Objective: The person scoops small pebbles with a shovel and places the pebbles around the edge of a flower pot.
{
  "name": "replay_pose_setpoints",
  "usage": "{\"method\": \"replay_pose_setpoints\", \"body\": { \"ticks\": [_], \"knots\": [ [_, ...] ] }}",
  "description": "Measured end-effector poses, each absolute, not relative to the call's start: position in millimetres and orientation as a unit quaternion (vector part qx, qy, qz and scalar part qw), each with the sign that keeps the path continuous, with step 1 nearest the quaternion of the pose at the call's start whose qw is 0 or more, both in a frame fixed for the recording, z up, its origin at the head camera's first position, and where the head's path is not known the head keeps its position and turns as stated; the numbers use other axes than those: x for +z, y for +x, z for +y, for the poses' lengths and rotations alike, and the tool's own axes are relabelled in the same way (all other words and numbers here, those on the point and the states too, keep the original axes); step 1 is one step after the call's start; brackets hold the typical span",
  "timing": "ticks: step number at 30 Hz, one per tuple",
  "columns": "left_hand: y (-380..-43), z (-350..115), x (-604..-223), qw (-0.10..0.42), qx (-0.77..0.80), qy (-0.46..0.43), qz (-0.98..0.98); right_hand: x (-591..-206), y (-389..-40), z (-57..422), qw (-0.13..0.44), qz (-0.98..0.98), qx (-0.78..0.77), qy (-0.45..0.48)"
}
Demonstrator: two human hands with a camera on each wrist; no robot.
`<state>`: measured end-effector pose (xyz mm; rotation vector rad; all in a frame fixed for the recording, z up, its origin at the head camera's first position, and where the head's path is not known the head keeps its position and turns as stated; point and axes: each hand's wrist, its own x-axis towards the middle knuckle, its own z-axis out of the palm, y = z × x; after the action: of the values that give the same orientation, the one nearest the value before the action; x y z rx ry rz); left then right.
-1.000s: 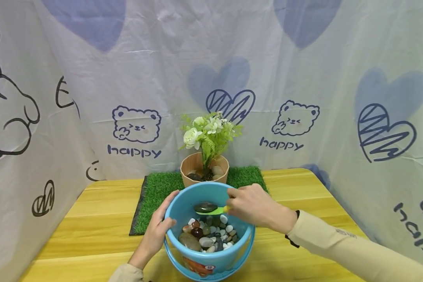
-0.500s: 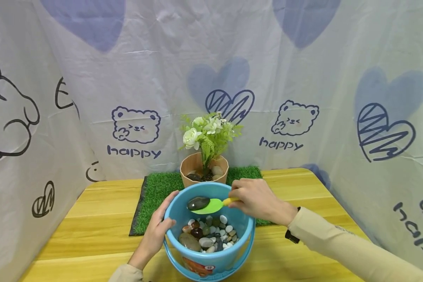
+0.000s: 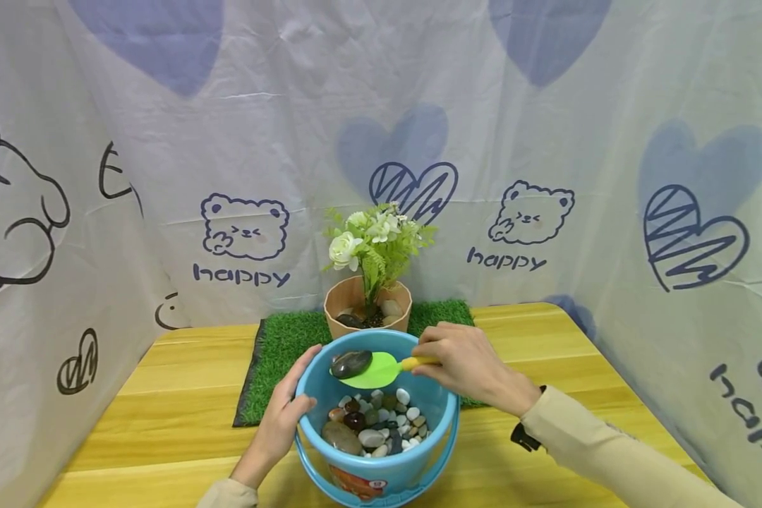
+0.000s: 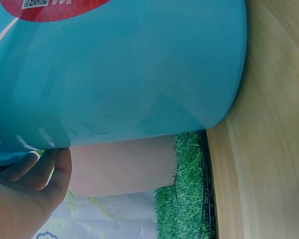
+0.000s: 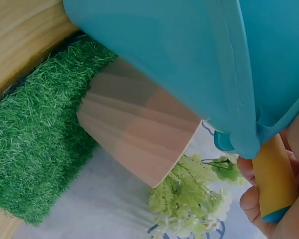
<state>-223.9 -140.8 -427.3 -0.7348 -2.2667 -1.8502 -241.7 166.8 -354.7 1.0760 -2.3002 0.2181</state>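
A blue bucket (image 3: 390, 466) stands on the wooden table, with several pebbles (image 3: 371, 439) of mixed colours in its bottom. My left hand (image 3: 281, 409) grips its left rim, and in the left wrist view the fingers (image 4: 57, 172) lie against the outer wall. Over the bucket's opening, my right hand (image 3: 462, 361) holds a toy shovel (image 3: 381, 372) by its yellow handle (image 5: 274, 179). The shovel's green blade points left and carries a large dark stone (image 3: 351, 364) near its tip, inside the rim and above the pebbles.
Behind the bucket, a peach flowerpot (image 3: 336, 300) with white artificial flowers (image 3: 381, 236) and stones in it stands on a green turf mat (image 3: 286, 353). The yellow wooden table (image 3: 165, 409) reaches back to a printed cloth (image 3: 267, 127) hanging around it.
The shovel has risen from lower in the bucket and tilted so its blade shows broadly, with the dark stone shifted up and left. My left hand and the bucket stay put.
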Motion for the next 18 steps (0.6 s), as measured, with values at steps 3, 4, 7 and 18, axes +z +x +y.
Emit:
{"method": "replay_pose_setpoints", "body": {
  "ticks": [3, 4, 7, 18],
  "knots": [
    [-224.0, -141.6, -427.7, 0.062, -0.611, -0.245, -0.751, -357.4, -242.2, 167.8, 0.302, -0.856, 0.095, 0.409],
    [-224.1, -141.8, -427.7, 0.063, -0.61, -0.245, -0.751, -358.0, -242.3, 168.0, 0.305, -0.853, 0.1, 0.411],
    [-224.2, -142.2, -427.4, 0.065, -0.609, -0.245, -0.752, -359.3, -242.4, 168.5, 0.31, -0.849, 0.112, 0.414],
    [-223.3, -141.9, -426.4, 0.05, -0.617, -0.245, -0.746, -358.8, -240.0, 170.7, 0.305, -0.848, 0.122, 0.416]
  ]
}}
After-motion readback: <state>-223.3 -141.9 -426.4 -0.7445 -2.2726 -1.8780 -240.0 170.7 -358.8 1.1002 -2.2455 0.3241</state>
